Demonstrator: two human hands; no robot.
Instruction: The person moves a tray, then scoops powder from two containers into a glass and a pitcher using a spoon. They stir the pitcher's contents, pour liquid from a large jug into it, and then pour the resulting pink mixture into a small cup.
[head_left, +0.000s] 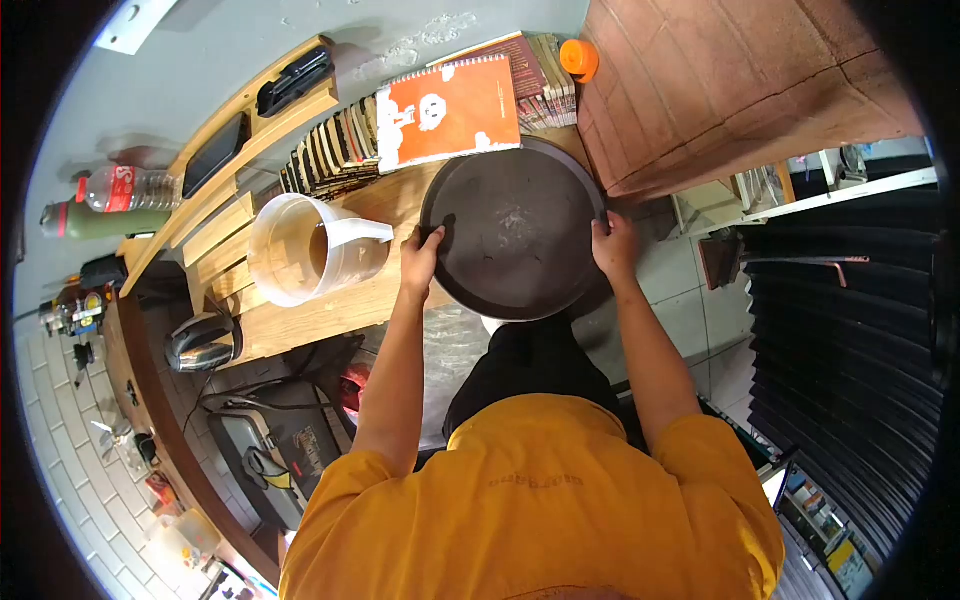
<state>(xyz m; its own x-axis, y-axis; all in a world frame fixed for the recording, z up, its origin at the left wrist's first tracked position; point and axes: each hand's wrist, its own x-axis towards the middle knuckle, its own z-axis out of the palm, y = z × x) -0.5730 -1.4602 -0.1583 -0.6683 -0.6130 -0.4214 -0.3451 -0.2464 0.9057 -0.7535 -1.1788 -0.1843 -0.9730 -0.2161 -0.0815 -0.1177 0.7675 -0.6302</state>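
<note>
A round dark tray (pixel 515 235) is held level between my two hands, partly over the wooden table (pixel 330 330). My left hand (pixel 421 262) grips its left rim, with the thumb on top and the fingers beneath the edge. At the right rim, my right hand (pixel 614 246) holds on in the same way. The tray's far edge meets an orange spiral notebook (pixel 450 110). To the left of the tray stands a translucent plastic jug (pixel 290 250) with a white handle.
Books (pixel 335 150) stand behind the jug, and an orange lid (pixel 579 61) is by the brick wall (pixel 700 90). A wooden shelf holds a phone (pixel 215 155); a bottle (pixel 125 189) lies beyond. A metallic object (pixel 202 343) sits at the table's left end.
</note>
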